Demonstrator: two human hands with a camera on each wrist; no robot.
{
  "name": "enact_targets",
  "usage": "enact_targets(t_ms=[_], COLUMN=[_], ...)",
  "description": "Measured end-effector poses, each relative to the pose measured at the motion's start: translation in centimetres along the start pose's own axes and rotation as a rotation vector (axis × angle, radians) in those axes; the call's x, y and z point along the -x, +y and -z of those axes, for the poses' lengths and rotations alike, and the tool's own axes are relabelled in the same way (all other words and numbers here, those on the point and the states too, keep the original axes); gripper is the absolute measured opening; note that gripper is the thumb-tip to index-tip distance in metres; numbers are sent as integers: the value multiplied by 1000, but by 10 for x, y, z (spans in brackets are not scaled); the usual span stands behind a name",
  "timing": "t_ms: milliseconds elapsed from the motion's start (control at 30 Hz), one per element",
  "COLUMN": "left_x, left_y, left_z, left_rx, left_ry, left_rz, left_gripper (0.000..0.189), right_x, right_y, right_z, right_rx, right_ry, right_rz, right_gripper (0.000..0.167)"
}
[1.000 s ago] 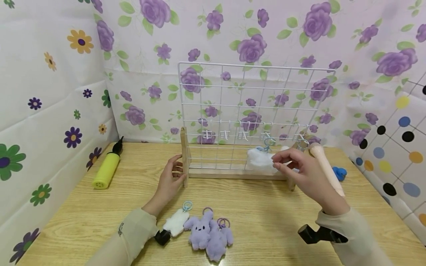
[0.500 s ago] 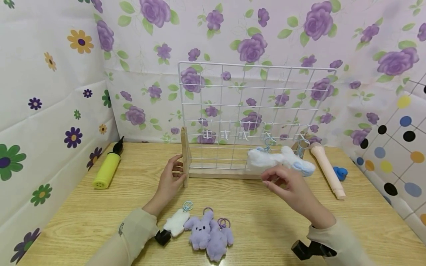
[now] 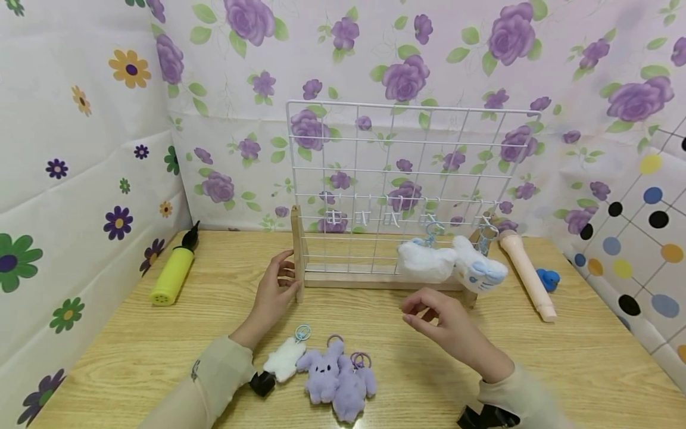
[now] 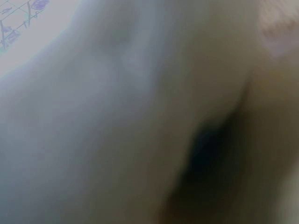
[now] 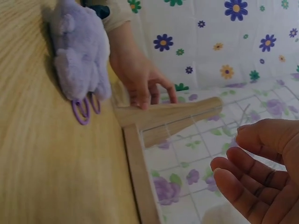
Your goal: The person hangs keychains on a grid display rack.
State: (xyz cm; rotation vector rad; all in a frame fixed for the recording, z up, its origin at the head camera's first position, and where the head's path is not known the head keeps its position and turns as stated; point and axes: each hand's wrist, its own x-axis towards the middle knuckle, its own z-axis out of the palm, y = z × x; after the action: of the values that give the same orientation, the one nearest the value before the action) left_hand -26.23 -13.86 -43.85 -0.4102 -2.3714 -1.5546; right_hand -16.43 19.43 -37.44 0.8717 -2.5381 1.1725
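Note:
My left hand (image 3: pixel 272 290) holds the wooden end post (image 3: pixel 298 256) of a white wire grid rack (image 3: pixel 370 140), thumb in front and fingers round the far side. Two white plush keychains with blue details hang by blue rings from hooks at the rack's right: one sideways (image 3: pixel 426 263), the other with its face showing (image 3: pixel 479 269). In front of and below them hovers my right hand (image 3: pixel 447 326), fingers loosely bent, holding nothing. A white plush keychain (image 3: pixel 285 359) and two purple plush keychains (image 3: pixel 323 374) lie near my left forearm. The left wrist view is mostly blurred cloth.
Bare white hooks (image 3: pixel 362 218) hang along the grid's left and middle. A yellow hand pump (image 3: pixel 173 275) lies at the table's left. At the right are a pale pink tube (image 3: pixel 527 277) and a small blue toy (image 3: pixel 548 279). Patterned cloth walls surround the wooden table (image 3: pixel 214 262).
My right hand has let go of the hanging white plush keychain and drawn down, left and toward me. Its face-showing neighbour has tilted and come into view. The left hand stays still.

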Motion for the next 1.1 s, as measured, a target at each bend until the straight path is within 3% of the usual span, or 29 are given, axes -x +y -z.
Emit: enact_targets(t_ms=[333, 767, 1100], left_x=[1, 1, 0], left_y=[0, -2, -1], left_z=[0, 0, 0], left_rx=[1, -2, -4], left_ry=[3, 3, 7], left_rz=[-14, -29, -29], left_gripper=[67, 67, 66], right_x=[2, 3, 0], right_y=[9, 14, 12], right_z=[-27, -55, -64], right_rx=[-48, -87, -5], right_ry=[-106, -274, -358], right_rz=[-18, -109, -103], right_gripper=[9, 14, 18])
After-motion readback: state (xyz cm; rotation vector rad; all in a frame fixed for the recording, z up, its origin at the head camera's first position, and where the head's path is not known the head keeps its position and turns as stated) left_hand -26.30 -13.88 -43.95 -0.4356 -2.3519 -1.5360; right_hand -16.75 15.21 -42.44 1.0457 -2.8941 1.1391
